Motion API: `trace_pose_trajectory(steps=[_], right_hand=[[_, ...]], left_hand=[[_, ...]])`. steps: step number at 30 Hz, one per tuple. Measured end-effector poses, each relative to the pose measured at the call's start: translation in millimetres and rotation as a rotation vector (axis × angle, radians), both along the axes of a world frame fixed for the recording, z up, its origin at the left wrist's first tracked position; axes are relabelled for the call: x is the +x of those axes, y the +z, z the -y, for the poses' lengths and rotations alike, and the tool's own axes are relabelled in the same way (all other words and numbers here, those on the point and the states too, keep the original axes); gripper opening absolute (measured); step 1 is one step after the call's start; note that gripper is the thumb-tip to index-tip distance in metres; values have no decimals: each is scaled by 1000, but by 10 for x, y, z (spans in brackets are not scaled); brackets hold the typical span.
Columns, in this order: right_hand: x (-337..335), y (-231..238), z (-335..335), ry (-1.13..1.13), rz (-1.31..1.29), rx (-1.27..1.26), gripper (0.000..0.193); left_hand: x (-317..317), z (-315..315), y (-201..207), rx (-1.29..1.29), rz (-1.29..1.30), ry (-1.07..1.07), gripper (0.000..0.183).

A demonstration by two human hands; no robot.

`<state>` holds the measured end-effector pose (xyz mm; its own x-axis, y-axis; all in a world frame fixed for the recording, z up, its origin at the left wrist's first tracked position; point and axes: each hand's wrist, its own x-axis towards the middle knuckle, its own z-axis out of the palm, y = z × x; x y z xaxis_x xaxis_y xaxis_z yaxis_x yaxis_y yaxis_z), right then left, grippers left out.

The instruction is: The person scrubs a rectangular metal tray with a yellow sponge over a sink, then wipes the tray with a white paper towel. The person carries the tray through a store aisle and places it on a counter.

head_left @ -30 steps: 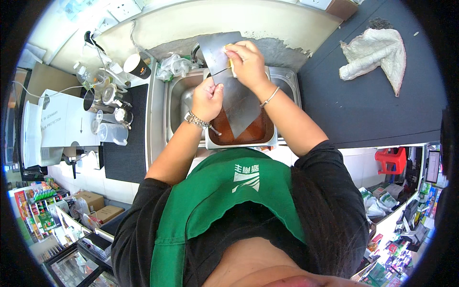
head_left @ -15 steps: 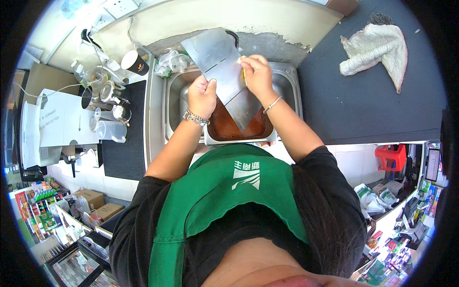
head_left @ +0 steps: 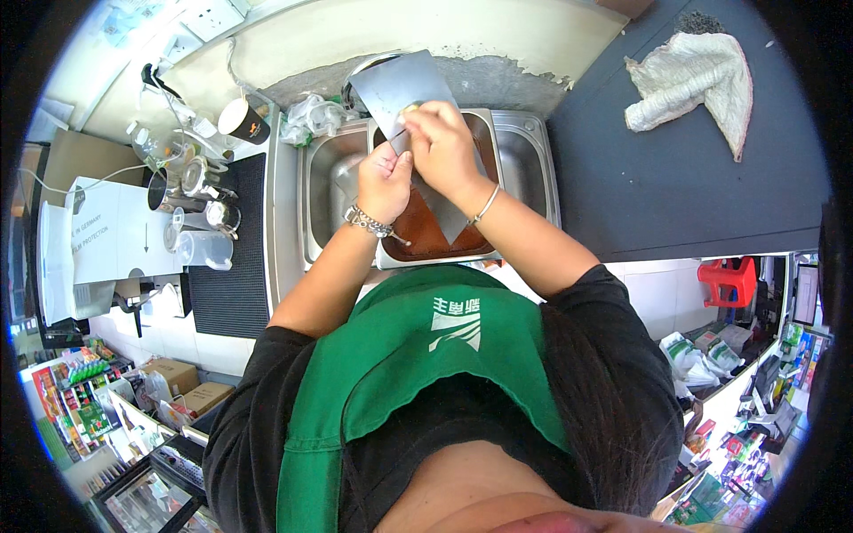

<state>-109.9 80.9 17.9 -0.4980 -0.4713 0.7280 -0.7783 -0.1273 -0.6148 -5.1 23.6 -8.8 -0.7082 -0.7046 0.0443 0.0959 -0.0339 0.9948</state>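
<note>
Since half a second ago, the right hand (head_left: 437, 149) has slid left across the metal sheet (head_left: 400, 84), coming in close beside the left hand (head_left: 386, 186), and the sheet's top corners have shifted a little to the right. From where I stand, its long axis runs aslant: the broad far end points away from the wearer and to the left, toward the wall, while the near corner points back toward the apron (head_left: 418, 346) and a little to the right. It's held up over the brown-bottomed pan (head_left: 422, 259), which sits across the sink (head_left: 529, 173).

The left hand pinches the sheet's left edge, thumb laid on top; I can't tell how its other fingers lie beneath. The right hand's fingers are bunched together around a small yellow piece (head_left: 411, 108), mostly hidden, against the sheet's upper face. A crumpled plastic bag (head_left: 315, 120) lies behind the sink's left side. Off to the right, a pale cloth (head_left: 697, 84) is spread in folds on the dark surface (head_left: 684, 195).
</note>
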Motion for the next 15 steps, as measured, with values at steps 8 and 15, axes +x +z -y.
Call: trace_pose_trajectory(steps=[8,15], right_hand=[[-245,-136,-14,-66,14,83,12],[-382,-122,16,-79,147,164,11]], left_hand=[[42,-27,47,-35,5,-31,10],[79,24,-3,-52,21,-46,11]])
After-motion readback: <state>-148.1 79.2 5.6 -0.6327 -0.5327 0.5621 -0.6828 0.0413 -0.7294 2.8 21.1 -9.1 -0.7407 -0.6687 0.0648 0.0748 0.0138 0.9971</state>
